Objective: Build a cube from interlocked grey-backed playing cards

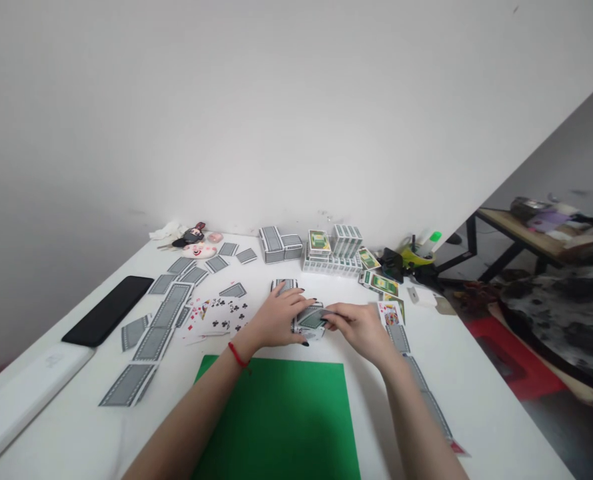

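Observation:
In the middle of the table a small stack of grey-backed playing cards (310, 317) lies between my two hands. My left hand (276, 315), with a red string at the wrist, reaches over its left side, thumb at the near end and fingers at the far end, gripping it. My right hand (359, 330) is closed in a pinch on the right edge of a grey-backed playing card (324, 313) at the top of the stack. Just beyond my left hand another stack of cards (285, 285) is partly covered by the fingers.
A green mat (281, 420) lies nearest me. Face-up cards (226, 317) and rows of face-down cards (161, 320) spread at left, beside a black phone (109, 310) and a white case (31, 400). Card boxes (331, 265) stand along the wall. More cards (416, 373) line the right.

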`<state>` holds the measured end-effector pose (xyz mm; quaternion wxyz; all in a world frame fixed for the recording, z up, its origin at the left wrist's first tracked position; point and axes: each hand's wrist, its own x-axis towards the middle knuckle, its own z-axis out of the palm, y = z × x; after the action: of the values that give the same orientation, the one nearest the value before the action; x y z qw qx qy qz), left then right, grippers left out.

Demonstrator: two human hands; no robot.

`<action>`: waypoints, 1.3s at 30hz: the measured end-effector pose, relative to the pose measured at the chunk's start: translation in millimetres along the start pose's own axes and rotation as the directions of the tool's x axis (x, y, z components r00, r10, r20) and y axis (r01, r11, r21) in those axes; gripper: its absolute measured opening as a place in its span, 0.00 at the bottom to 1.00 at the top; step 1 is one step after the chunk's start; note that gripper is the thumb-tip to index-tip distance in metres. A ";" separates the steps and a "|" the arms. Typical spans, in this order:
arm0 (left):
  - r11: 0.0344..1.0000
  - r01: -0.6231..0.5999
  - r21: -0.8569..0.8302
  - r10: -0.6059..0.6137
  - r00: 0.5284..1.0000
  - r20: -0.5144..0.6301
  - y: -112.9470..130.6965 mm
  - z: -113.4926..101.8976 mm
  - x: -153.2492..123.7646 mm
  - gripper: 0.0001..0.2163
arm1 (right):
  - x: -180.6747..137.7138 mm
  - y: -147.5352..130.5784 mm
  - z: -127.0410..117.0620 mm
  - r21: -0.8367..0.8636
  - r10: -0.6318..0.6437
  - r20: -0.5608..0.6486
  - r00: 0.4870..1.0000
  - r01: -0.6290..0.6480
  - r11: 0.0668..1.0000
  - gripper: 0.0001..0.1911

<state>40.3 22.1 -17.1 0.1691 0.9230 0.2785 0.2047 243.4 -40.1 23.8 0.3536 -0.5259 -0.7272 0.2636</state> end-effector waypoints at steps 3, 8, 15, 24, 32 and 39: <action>0.997 -0.002 0.076 0.001 1.000 0.020 1.0 -0.8 -0.3 0.33 | -0.8 -1.6 -0.9 -0.025 -0.012 0.023 1.000 0.013 1.000 0.10; 0.992 -0.019 0.128 0.016 1.000 0.025 0.6 -0.5 -0.5 0.33 | -1.4 -2.1 -0.4 -0.083 -0.037 0.025 0.999 0.039 0.996 0.10; 0.989 -0.016 0.146 0.013 1.000 0.024 1.9 -1.3 -0.1 0.32 | -2.3 -5.5 -1.5 -0.124 -0.069 0.036 0.997 0.073 0.990 0.10; 0.989 -0.009 0.146 0.005 1.000 0.028 2.0 -1.8 -0.3 0.33 | -6.0 -3.7 0.9 -0.250 -0.185 0.058 0.981 0.193 0.949 0.10; 0.988 -0.024 0.154 0.019 0.999 0.031 0.2 -0.5 -0.8 0.33 | -9.1 -10.6 -4.5 -0.293 -0.161 0.119 0.980 0.190 0.937 0.11; 0.987 -0.029 0.156 0.024 0.999 0.029 0.0 -0.9 -0.8 0.33 | -9.4 -20.0 -7.8 -0.401 -0.054 0.189 0.980 0.127 0.907 0.13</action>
<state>39.3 21.8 -16.6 0.0972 0.9398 0.2791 0.1718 239.8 -55.1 41.4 0.1823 -0.5291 -0.8181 0.1327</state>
